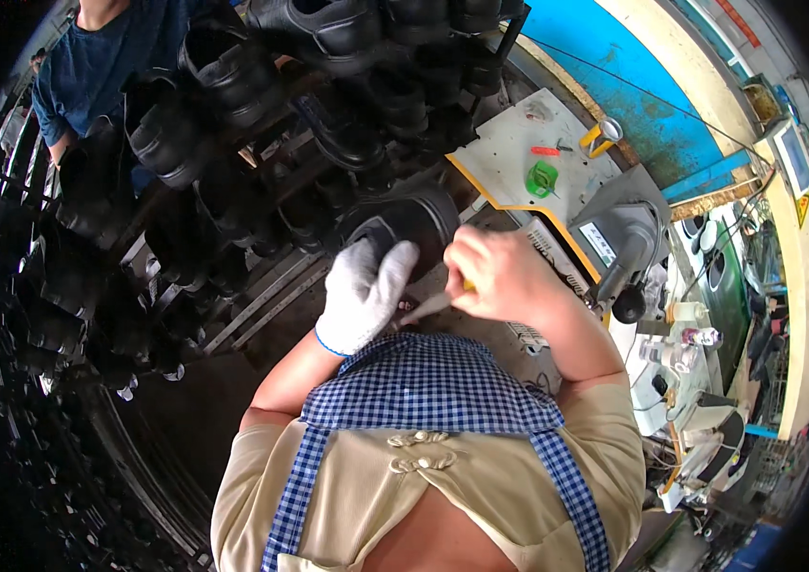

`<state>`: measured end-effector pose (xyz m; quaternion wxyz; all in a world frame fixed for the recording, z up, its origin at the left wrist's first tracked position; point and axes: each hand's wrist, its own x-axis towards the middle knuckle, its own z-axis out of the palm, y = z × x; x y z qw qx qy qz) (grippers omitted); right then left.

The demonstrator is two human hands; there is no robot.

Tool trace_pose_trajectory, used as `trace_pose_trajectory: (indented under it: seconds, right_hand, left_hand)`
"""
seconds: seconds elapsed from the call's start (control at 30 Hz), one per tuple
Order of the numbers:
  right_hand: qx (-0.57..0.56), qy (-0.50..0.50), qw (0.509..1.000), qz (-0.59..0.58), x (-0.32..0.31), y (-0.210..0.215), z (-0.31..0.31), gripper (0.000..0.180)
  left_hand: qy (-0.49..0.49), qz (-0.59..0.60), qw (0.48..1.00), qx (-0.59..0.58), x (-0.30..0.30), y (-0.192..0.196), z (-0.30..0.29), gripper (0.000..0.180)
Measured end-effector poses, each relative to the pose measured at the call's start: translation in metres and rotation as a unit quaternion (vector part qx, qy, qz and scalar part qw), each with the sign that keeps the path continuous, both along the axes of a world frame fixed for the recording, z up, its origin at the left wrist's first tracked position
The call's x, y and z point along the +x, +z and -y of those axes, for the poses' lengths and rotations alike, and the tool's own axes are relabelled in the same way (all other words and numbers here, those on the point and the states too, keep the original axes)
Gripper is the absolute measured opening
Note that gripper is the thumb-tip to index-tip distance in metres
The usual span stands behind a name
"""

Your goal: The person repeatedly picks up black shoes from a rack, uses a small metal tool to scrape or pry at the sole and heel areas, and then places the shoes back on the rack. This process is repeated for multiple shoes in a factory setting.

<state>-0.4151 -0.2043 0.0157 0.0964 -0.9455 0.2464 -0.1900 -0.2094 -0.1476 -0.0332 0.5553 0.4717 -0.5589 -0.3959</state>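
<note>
My left hand [359, 297], in a white knit glove, grips a black shoe [421, 212] in front of my chest, its thumb and fingers over the upper. Just right of the shoe, my bare right hand [502, 275] is closed around a slim tool [426, 308]. A bit of yellow shows between the fingers, and a pale, blurred, tapered end sticks out toward the lower left. Its exact kind cannot be made out. The tool's end is below the shoe, near my blue checked apron [424, 381].
Racks of black shoes [161, 143] fill the left and far side. A person in a dark blue shirt [109, 71] stands behind them. At right, a pale worktop [509, 143] holds a green tape roll [542, 178] and a yellow can [602, 136], beside a grey machine [628, 214].
</note>
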Motion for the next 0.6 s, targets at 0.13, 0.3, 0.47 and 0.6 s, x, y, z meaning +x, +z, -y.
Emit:
trace_pose_trajectory:
  seconds: [0.13, 0.3, 0.47, 0.6]
  right_hand:
    - [0.144, 0.049, 0.988, 0.006, -0.018, -0.044, -0.003, 0.023]
    - [0.475, -0.1, 0.851, 0.203, -0.047, -0.07, 0.005, 0.022]
    - [0.663, -0.06, 0.651, 0.364, -0.05, -0.087, -0.009, 0.054]
    - [0.705, -0.206, 0.552, 0.395, -0.041, -0.144, -0.029, 0.053]
  left_hand:
    - [-0.022, -0.164, 0.984, 0.072, 0.005, 0.023, 0.003, 0.03]
    - [-0.039, -0.105, 0.993, 0.021, 0.003, 0.029, 0.0, 0.027]
    - [-0.167, 0.405, 0.872, -0.219, -0.007, 0.027, 0.001, 0.018]
    - [-0.226, 0.368, 0.868, -0.246, -0.021, -0.003, -0.005, 0.025]
